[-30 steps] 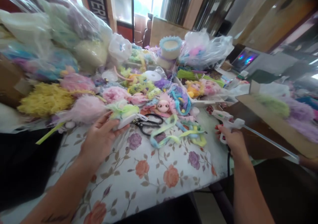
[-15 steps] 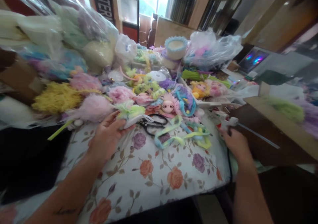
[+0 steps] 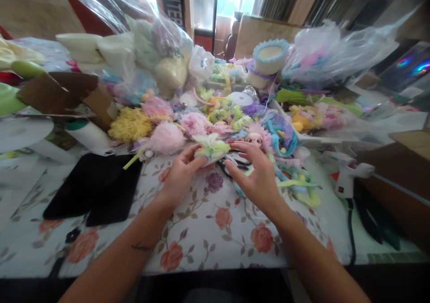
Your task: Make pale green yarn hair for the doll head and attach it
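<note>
Fluffy green-and-white piece [image 3: 212, 147] sits just above the near middle of the surface [image 3: 238, 235], in the left hand [image 3: 192, 163]. That hand grips its near-left edge, thumb on the close side, with the pale base underneath and the ruffled tuft facing up. The right hand [image 3: 244, 162] is at the opposite edge, thumb and fingers parted; I cannot tell whether a fingertip touches the piece.

It looks very light, the tuft soft and easily crushed, the base probably firmer and perhaps a little smooth. The better hold is likely a gentle pinch on the base rim, 1 hand per side, keeping fingers off the ruffles.

Just beyond and partly behind the right hand lie black-handled scissors [image 3: 224, 168]. A pink-haired doll head [image 3: 254, 140] is near them, with green and blue strips [image 3: 304, 186] off to the right. A pink fluffy ball [image 3: 167, 138] and a yellow fluffy bundle [image 3: 130, 126] sit to the left. Well apart on the right is a white glue gun [image 3: 345, 175] with a dark cord; 2 black flat items [image 3: 83, 186] lie far left.
</note>
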`<move>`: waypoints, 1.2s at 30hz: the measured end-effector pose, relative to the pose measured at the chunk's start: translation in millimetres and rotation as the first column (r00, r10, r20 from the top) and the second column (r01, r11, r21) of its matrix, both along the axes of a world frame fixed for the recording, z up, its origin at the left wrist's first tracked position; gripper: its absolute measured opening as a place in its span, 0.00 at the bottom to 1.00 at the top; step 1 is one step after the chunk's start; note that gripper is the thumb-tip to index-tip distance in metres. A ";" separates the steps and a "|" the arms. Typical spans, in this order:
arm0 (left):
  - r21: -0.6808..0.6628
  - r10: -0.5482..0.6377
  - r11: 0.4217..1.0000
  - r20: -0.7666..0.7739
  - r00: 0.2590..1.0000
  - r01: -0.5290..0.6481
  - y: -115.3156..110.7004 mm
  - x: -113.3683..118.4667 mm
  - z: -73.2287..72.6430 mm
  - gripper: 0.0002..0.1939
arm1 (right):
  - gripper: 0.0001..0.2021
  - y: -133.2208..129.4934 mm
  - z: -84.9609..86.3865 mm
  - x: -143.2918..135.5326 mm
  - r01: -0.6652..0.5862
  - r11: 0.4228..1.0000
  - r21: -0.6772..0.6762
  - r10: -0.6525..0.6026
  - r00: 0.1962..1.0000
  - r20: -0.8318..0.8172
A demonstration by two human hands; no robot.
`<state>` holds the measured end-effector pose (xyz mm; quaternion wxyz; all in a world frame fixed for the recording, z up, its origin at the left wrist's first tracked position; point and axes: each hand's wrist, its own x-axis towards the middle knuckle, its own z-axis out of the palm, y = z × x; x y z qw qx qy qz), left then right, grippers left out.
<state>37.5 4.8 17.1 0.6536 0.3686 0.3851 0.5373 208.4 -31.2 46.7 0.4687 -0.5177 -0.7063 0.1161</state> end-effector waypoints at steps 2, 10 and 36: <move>0.012 -0.002 1.000 -0.042 0.999 0.003 -0.7 -1.0 -2.7 0.21 | 0.16 8.9 -5.4 -10.4 0.005 1.000 -0.016 -0.006 0.998 -0.060; 0.017 -0.037 0.999 -0.150 0.988 0.040 -2.2 -2.1 -11.9 0.24 | 0.13 8.5 -27.3 -14.5 0.052 0.997 -0.054 -0.062 0.977 -0.203; 0.001 -0.021 1.000 -0.267 0.963 0.022 -6.4 0.6 -5.8 0.24 | 0.09 2.1 -31.5 -15.0 0.027 0.994 -0.101 -0.058 0.947 -0.316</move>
